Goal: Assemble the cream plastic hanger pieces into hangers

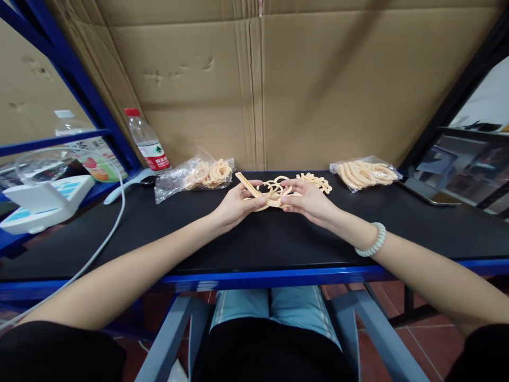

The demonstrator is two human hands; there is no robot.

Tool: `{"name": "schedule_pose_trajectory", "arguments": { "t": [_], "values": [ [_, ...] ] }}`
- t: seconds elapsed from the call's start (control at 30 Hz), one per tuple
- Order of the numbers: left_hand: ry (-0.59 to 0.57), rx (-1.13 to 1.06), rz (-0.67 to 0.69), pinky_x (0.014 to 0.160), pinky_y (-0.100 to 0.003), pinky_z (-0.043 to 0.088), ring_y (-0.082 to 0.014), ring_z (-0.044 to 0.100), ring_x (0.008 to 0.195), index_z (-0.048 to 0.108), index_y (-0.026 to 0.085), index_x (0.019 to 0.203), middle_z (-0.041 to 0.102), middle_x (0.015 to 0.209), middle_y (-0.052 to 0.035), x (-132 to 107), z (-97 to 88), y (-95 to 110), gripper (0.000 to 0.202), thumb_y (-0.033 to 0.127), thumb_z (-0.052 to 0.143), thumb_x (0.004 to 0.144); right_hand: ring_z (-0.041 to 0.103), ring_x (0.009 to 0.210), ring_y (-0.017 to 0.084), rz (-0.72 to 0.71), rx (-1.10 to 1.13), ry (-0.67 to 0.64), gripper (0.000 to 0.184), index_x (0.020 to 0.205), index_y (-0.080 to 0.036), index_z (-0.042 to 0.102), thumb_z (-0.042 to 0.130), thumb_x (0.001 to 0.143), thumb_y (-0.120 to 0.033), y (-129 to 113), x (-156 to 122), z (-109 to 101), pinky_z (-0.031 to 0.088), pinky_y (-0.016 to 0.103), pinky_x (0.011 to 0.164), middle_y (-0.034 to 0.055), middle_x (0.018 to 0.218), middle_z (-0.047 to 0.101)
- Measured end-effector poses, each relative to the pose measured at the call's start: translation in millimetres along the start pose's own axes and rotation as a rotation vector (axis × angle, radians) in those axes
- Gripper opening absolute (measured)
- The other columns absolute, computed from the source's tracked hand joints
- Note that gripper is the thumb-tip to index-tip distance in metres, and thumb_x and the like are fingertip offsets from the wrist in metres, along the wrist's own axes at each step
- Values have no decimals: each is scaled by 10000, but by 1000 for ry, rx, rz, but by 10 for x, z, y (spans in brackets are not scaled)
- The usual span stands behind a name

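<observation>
My left hand is closed, thumb against fingers, on a narrow cream-coloured strip that slants up to the left. My right hand is pinched around a pale curved piece, mostly covered by the fingers. Between the two hands lie several cream rings and looped pieces; whether they are joined to what I hold, I cannot tell. Just beyond my right hand is a heap of small pale wavy pieces on the black tabletop.
At the back left stand a clear plastic bag of pale pieces and a red-capped bottle. Another bag lies back right, near a flat metal piece. Further left are a pale-blue brush, a white device and its cable. Cardboard walls the back.
</observation>
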State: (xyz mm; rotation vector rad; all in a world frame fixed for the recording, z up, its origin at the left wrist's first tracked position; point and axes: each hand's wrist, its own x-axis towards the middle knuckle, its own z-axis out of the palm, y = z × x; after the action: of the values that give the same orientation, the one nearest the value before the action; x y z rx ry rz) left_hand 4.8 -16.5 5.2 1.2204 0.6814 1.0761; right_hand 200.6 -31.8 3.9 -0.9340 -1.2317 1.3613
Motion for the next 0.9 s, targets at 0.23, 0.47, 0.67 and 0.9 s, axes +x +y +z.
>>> {"name": "schedule_pose_trajectory", "arguments": {
  "t": [0.23,0.47,0.67,0.9],
  "values": [
    [-80,68,33,903,-336,495,-160,667,848,594,109,774,678,796,-30,-24,2,-21,266,161,799,612,632,701,118,-86,-26,-23,868,1369,-293,302,712,625,-112,34,29,-26,507,247,654,-44,751,667],
    [-60,80,12,857,-334,522,-154,683,777,554,120,807,692,843,-57,-21,-10,-55,310,218,794,638,645,767,135,-104,-4,-84,242,782,-153,630,771,586,-175,73,59,-20,507,291,781,31,813,691],
    [-56,162,48,870,-384,518,-181,688,793,580,106,832,704,821,-67,-41,-5,-91,342,188,812,596,654,775,160,-107,-30,-130,263,736,-159,665,826,543,-238,76,36,4,506,353,827,30,789,695],
    [-20,165,96,864,-393,523,-203,693,809,592,99,832,709,835,-84,-42,-1,-108,344,202,815,590,651,797,151,-124,-10,-155,225,745,-159,696,816,575,-244,69,47,-1,492,335,839,34,815,700]
  ]
}}
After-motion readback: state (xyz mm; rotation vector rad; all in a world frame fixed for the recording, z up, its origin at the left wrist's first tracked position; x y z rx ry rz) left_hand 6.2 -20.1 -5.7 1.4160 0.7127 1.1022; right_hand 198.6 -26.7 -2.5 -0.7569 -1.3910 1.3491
